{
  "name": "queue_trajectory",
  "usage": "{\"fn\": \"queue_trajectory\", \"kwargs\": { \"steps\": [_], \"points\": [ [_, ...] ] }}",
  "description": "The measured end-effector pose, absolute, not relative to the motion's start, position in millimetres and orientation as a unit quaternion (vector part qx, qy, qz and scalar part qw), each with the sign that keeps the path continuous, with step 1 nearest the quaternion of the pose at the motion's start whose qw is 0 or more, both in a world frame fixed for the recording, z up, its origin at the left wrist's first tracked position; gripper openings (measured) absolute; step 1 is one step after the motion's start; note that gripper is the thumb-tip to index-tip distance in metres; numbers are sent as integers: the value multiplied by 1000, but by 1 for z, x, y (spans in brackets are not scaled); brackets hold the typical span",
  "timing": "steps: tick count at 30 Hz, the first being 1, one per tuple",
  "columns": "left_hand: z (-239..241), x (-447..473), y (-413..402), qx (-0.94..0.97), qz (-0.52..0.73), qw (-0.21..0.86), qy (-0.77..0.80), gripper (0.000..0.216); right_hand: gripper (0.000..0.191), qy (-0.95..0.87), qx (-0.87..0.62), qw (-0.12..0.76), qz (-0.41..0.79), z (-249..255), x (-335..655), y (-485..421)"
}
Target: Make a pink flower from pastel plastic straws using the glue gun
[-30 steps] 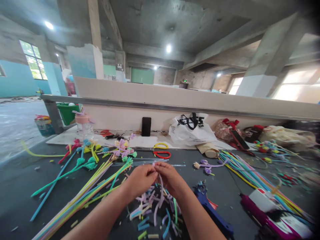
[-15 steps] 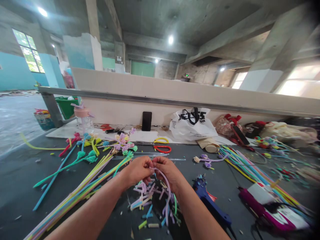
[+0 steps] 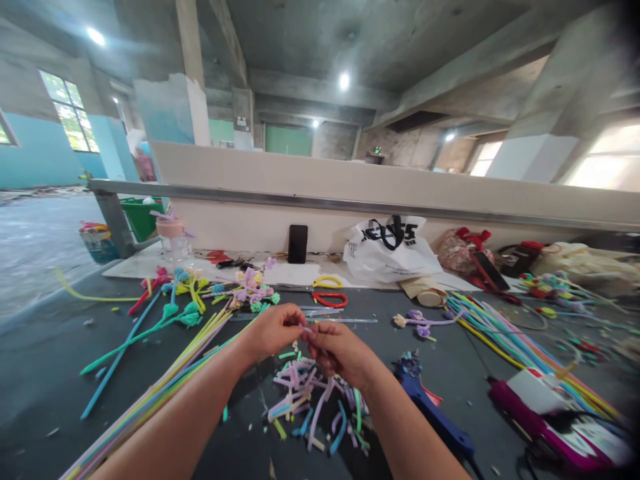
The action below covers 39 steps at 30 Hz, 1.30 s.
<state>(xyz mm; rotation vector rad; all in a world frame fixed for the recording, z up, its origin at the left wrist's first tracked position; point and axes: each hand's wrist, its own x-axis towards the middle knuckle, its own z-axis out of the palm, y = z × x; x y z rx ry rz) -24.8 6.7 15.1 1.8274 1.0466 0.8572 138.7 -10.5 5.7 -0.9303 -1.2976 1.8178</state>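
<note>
My left hand (image 3: 280,330) and my right hand (image 3: 337,347) meet fingertip to fingertip over the dark table. Both are closed in a pinch on a short lilac pipe cleaner (image 3: 307,329), mostly hidden by the fingers. Under them lies a heap of cut pipe cleaner pieces (image 3: 295,383), lilac, blue, green and yellow. Long pipe cleaners (image 3: 165,387) run beneath my left forearm. Finished-looking pipe cleaner flowers (image 3: 250,287) lie beyond my left hand. Scissors (image 3: 330,300) with one yellow and one red handle rest beyond my fingers.
A blue glue gun (image 3: 435,413) lies right of my right forearm, with a magenta tool (image 3: 545,427) farther right. Another pipe cleaner bundle (image 3: 500,333) is at the right. A phone (image 3: 298,244), a white bag (image 3: 387,250) and a clear cup (image 3: 175,243) stand along the back.
The long lilac pipe cleaner that curved down from my fingers no longer hangs there; only a short bit shows. My hands have come slightly lower, and the view has shifted a little left.
</note>
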Motion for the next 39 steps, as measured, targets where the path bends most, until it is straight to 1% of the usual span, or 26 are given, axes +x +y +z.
{"fn": "queue_trajectory", "kwargs": {
  "steps": [9,14,19,23,29,33,35,37,39],
  "points": [
    [18,-27,5,767,324,356,425,8,36,-539,-392,349,659,5,135,-11],
    [16,-26,5,778,334,319,426,6,25,-550,-437,359,614,8,129,-16],
    [14,-22,2,793,346,273,421,8,13,-569,-475,347,574,13,127,-17],
    [10,-15,-3,796,355,240,428,8,9,-582,-498,346,542,9,128,-13],
    [5,-21,1,775,382,212,457,12,8,-585,-506,345,531,4,126,-13],
    [16,-47,14,746,402,237,476,13,14,-555,-487,348,577,19,130,-21],
    [22,-53,16,738,405,274,464,26,17,-534,-469,348,612,26,133,-23],
    [26,-51,13,740,387,340,432,30,19,-528,-454,353,625,28,134,-23],
    [25,-43,9,720,363,450,383,25,18,-531,-443,363,625,26,134,-22]
  ]
}}
